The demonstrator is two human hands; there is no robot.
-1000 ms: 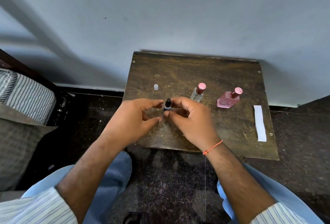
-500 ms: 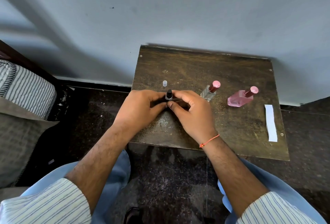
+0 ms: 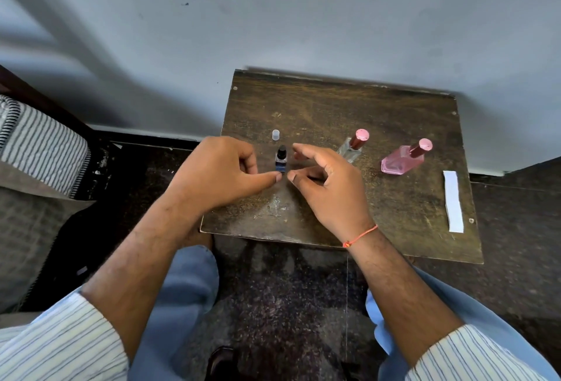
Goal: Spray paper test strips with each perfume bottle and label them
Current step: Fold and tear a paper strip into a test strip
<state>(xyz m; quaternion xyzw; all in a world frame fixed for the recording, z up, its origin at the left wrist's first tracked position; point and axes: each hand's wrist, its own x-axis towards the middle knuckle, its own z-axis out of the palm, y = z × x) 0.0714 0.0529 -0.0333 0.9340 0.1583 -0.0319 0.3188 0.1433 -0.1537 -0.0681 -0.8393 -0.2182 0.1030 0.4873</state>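
Centrally on the worn wooden table point(image 3: 334, 107) stands a small dark bottle point(image 3: 281, 159), upright, with a black spray top and a bluish body; it sits between the 2 hands, and neither hand plainly holds it; the left hand point(image 3: 218, 174) hovers just to its left, fingers curled in toward the palm and thumb stretched out so that its tip lies right at the bottle's base, though whether it touches is hard to tell; the right hand point(image 3: 328, 186) is just to the bottle's right, fingers loosely bent and spread, thumb tip near the base and forefinger reaching toward the spray top, with nothing in its grasp; a small clear cap point(image 3: 275, 134) stands just beyond the bottle, apart from it; farther right a clear glass bottle point(image 3: 352, 148) with a pink cap leans in the wide-angle view, and beside it a pink bottle point(image 3: 403, 160) with a pink cap; near the table's right edge lies 1 white paper strip point(image 3: 453, 201), flat and well apart from both hands; an orange thread point(image 3: 361, 235) circles the right wrist.
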